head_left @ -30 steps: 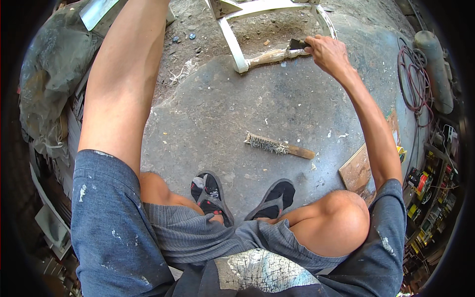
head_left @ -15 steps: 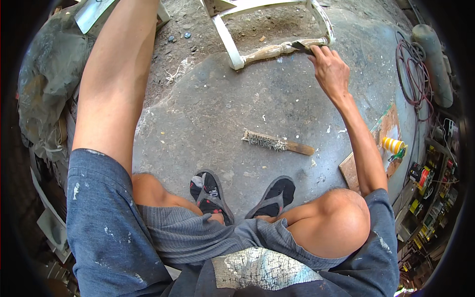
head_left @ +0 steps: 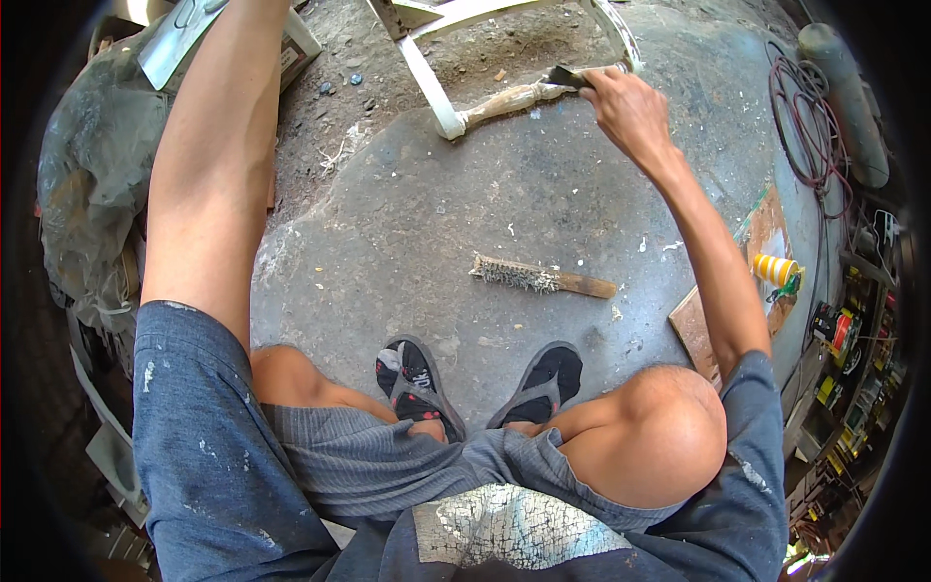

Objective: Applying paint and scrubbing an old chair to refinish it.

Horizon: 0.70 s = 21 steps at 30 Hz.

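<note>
My right hand (head_left: 627, 112) is closed around a dark scraper (head_left: 566, 78), whose flat end touches or lies just above a turned wooden rail (head_left: 509, 103). White paint is partly worn off that rail, and bare wood shows in places. It runs between the legs of a white-painted furniture frame (head_left: 432, 85), which is cut off by the top edge. My left arm (head_left: 215, 165) stretches up past the top edge, so the left hand is out of sight. Between my feet and the rail lies a wooden-handled wire brush (head_left: 543, 276), its bristles clogged with pale bits.
On the right, a yellow-and-white striped cup (head_left: 776, 271) lies on a board (head_left: 693, 325). Farther off are a coiled hose (head_left: 805, 126) and a grey cylinder tank (head_left: 844, 107). Crowded shelves (head_left: 853, 378) line the right side. Plastic sheeting (head_left: 97, 165) and a white bucket (head_left: 299, 48) stand left.
My right hand and the scraper have moved slightly left and up along the rail. The whole view has shifted a little; the wire brush lies where it was.
</note>
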{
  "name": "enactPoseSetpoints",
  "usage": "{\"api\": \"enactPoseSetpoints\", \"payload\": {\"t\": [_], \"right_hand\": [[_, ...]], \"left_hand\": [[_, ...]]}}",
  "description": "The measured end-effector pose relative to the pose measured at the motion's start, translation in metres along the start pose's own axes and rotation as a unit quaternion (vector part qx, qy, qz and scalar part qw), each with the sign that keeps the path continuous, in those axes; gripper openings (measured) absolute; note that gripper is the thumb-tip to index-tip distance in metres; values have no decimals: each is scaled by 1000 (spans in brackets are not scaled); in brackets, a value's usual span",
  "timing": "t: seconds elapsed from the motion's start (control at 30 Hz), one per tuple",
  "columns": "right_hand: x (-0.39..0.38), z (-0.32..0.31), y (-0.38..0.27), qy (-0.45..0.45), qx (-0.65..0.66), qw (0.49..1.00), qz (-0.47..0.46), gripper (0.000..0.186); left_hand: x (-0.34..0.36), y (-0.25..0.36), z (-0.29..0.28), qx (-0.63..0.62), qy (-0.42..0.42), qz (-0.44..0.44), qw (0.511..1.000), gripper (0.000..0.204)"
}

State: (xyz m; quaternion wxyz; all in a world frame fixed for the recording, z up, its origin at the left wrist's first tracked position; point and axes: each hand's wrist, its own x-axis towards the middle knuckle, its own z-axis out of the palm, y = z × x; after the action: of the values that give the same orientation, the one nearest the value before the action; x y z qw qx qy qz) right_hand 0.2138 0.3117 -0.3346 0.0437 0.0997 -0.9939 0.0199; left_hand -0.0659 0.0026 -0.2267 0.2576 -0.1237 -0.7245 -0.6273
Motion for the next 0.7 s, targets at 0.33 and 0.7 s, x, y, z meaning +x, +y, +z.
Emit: {"api": "enactPoseSetpoints", "payload": {"t": [0.33, 0.7], "right_hand": [[41, 3, -3, -135, -90, 984, -70, 23], [44, -6, -3, -42, -74, 992, -95, 25]], "left_hand": [[5, -19, 7, -34, -24, 17, 999, 11], [2, -9, 5, -28, -22, 10, 999, 11]]}}
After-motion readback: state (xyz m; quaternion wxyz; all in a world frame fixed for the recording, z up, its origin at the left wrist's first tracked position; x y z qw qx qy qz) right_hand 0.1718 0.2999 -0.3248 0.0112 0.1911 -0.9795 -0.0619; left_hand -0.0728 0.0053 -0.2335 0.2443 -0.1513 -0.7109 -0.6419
